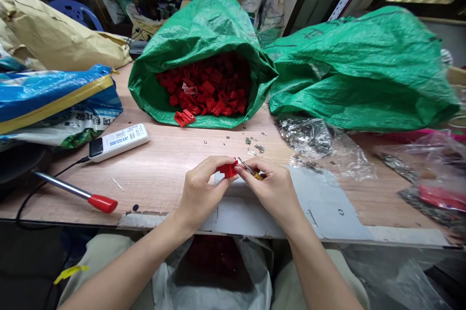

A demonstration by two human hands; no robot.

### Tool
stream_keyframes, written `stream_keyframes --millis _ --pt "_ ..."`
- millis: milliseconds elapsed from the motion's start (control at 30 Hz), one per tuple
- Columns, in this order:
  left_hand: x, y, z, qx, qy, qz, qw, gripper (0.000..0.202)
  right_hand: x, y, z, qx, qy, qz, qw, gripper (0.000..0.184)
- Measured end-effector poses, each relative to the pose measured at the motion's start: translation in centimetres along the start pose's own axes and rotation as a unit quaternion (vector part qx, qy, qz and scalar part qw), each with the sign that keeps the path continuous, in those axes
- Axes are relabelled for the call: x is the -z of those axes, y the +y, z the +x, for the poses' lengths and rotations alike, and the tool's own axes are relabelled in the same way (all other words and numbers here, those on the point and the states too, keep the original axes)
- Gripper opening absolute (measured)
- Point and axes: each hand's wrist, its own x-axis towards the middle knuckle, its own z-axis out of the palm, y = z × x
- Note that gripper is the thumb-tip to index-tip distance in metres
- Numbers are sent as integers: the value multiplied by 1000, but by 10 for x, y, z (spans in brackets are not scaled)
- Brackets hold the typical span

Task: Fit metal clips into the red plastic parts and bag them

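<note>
Nearest to us, a pale bag (163,281) hangs open between our knees, with dark red shapes dimly visible inside. Just above it runs the edge of the wood-look table (160,140), partly covered by a grey sheet (327,198). Over that sheet we have our left hand (204,186) pinched nearly closed on a small red piece (227,169), thumb and fingers gripping its side. Our right hand (271,188) is curled around a slim metal tool (248,167) with a yellowish handle, its tip beside the red piece; we cannot tell whether the two touch. Off to the left lie a red-handled lever (103,203) and, farther back, a white device (120,143) with a cable. Just beyond our hands we see small metal clips (259,148) scattered on the wood, and to their right a clear bag (349,157) with more metal parts. Behind these, a green sack (204,23) lies with its mouth towards us, full of red parts (211,87); a second green sack (364,67) slumps alongside. Farthest left, past a brown sack (61,33), stands a blue chair (78,11).
</note>
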Motion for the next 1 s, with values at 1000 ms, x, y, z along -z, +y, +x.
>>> stream_keyframes --millis 1000 --pt "7 -1 2 -103 3 11 995 25 -2 -5 -1 -351 -137 481 792 41"
